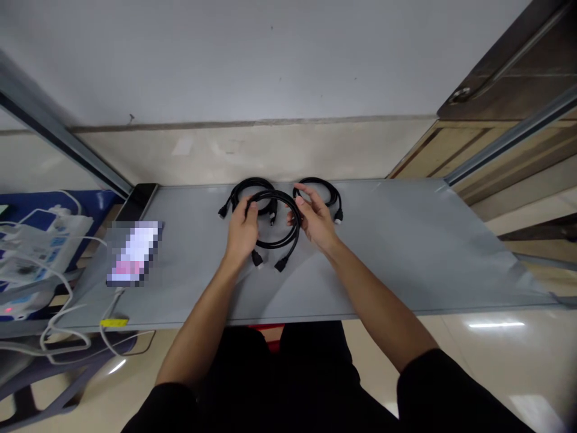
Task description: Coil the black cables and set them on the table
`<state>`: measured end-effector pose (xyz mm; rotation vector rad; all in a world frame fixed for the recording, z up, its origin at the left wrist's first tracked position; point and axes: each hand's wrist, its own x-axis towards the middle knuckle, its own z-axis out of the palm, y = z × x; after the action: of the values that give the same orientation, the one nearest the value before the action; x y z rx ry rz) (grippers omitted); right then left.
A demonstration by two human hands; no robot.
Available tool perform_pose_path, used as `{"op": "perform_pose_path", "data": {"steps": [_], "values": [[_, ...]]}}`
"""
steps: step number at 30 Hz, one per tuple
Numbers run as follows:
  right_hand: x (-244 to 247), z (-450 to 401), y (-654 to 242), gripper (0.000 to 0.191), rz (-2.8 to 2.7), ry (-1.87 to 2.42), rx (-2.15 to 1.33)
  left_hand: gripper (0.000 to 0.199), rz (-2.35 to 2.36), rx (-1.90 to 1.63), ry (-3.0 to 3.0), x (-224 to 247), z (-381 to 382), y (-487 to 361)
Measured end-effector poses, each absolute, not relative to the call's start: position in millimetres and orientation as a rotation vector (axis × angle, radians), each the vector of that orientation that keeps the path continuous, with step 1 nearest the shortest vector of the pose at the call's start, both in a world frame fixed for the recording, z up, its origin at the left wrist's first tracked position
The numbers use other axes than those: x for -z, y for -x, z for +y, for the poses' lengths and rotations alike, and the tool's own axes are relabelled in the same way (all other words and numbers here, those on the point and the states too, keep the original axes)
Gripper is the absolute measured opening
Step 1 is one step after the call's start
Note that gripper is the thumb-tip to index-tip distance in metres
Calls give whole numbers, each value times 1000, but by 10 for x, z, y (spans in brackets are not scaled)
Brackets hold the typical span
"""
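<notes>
A coiled black cable (276, 245) is held up between both hands, its two connector ends hanging at the bottom. My left hand (243, 228) pinches the coil's left side between thumb and fingers. On the coil's right side, my right hand (315, 221) has its fingers around the strands, with the index finger stretched out. Behind my left hand a second coiled black cable (252, 182) lies on the grey shelf (396, 252). A third coiled black cable (332, 191) lies behind my right hand, its connector pointing toward the front.
At the shelf's left end are a lit phone (135, 252) with a white charging cord and a dark flat object (140, 198). Power strips (58, 240) with white cords stand further left. Metal posts (514, 135) rise at both ends, and a wall (270, 150) stands behind.
</notes>
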<state>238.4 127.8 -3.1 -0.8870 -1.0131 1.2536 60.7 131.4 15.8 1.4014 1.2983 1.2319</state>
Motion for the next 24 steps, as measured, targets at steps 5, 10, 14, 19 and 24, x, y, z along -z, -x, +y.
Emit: {"op": "perform_pose_path", "data": {"steps": [5, 10, 14, 19, 24], "values": [[-11, 1185, -2234, 59, -918, 941, -1387, 40, 1146, -1205, -898, -350, 1258, -669], [-73, 1189, -2282, 46, -774, 965, -1520, 50, 960, -802, -642, -525, 1276, -585], [-133, 1209, -2402, 45, -778, 932, -1624, 47, 845, -673, -558, -570, 1303, -466], [-164, 1185, -2417, 38, -892, 958, -1572, 37, 863, -727, -533, -564, 1278, -490], [-125, 1183, -2370, 49, -1003, 1068, -1450, 45, 894, -631, -543, -578, 1259, -551]]}}
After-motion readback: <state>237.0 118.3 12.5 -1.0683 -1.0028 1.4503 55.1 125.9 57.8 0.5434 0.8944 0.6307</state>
